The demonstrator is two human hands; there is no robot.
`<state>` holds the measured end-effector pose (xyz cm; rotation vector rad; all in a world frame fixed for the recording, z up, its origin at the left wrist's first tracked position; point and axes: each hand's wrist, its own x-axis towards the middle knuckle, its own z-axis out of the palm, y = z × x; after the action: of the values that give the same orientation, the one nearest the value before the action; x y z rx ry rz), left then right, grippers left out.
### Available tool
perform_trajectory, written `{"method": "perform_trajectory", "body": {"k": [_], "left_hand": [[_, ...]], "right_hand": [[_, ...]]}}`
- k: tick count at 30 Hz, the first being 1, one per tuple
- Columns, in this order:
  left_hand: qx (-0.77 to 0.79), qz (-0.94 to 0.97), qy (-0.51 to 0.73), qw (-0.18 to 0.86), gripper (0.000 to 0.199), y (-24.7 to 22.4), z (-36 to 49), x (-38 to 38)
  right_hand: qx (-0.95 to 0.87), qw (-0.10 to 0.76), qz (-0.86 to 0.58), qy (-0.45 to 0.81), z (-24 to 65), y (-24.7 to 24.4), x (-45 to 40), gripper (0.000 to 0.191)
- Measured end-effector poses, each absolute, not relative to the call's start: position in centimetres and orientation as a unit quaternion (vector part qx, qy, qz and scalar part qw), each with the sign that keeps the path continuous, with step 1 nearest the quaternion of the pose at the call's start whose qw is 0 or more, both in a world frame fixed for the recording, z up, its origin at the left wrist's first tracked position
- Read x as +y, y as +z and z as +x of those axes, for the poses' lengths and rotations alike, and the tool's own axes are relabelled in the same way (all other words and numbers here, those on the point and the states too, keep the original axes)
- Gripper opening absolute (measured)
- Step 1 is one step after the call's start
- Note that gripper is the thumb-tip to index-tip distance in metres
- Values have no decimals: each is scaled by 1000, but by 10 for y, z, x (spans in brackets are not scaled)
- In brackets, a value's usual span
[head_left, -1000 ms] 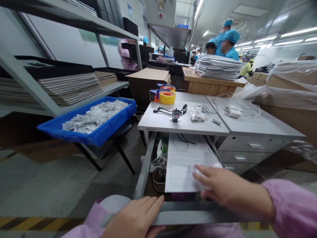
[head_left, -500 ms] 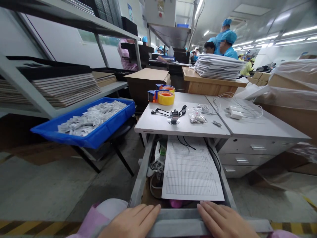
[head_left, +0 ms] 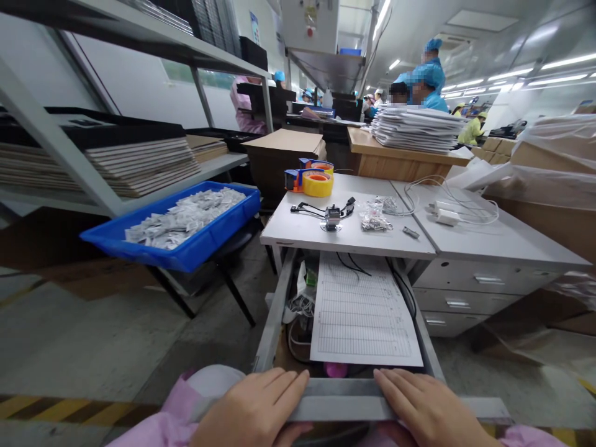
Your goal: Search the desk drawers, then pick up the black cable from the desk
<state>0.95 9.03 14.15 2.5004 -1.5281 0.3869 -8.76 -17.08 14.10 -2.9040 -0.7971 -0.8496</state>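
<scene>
My left hand [head_left: 254, 406] rests over the front edge of a pulled-out drawer [head_left: 342, 400], its thumb under the edge. My right hand [head_left: 431, 406] lies over the same edge farther right, fingers bent over the top. Both hands are wrapped on the metal front. Inside the drawer lie a printed grid sheet [head_left: 365, 316], black cables [head_left: 403, 285], a coiled cable [head_left: 302, 305] and a pink object [head_left: 336, 370]. On the desk above stand a small metal device [head_left: 332, 217], a black cable [head_left: 310, 210], bagged small parts [head_left: 375, 222] and yellow tape rolls [head_left: 317, 184].
A blue tray [head_left: 186, 239] of small packets stands on a stool at the left, beside a metal shelf [head_left: 223, 162]. White chargers [head_left: 444, 214] lie on the right desk. Wrapped boxes [head_left: 549, 211] stand far right. People in blue caps are behind a paper stack [head_left: 416, 127].
The drawer front and both hands sit slightly higher in view. Thumbs now show below the drawer edge. The whole view has shifted a little.
</scene>
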Motion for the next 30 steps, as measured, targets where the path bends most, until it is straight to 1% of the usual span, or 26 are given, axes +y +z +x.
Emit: {"method": "perform_trajectory", "body": {"k": [7,9,11,13,17,22,27,30], "left_hand": [[-512,839,157,94,50,140,8,90],[-513,837,161,103,46,140,8,91],[-514,834,165,116,35,139,7,92],[-512,832,171,129,30,138,7,92],[-515,828,172,139,31,138,7,93],[-534,826,126,127,38,143,13,93],[-550,818,126,115,26,150,36,85],[-557,813,134,109,25,154,55,77]], "right_hand": [[-254,0,-934,-251,-90,139,-171,43],[-257,2,-935,-246,-90,138,-172,43],[-258,3,-935,-244,-91,137,-172,43],[-255,4,-936,-242,-91,137,-172,43],[-247,3,-937,-247,-91,138,-172,44],[-272,-9,-929,-251,-91,142,-173,42],[-263,-9,-936,-235,-78,142,-183,37],[-248,-4,-938,-242,-64,141,-192,35]]}}
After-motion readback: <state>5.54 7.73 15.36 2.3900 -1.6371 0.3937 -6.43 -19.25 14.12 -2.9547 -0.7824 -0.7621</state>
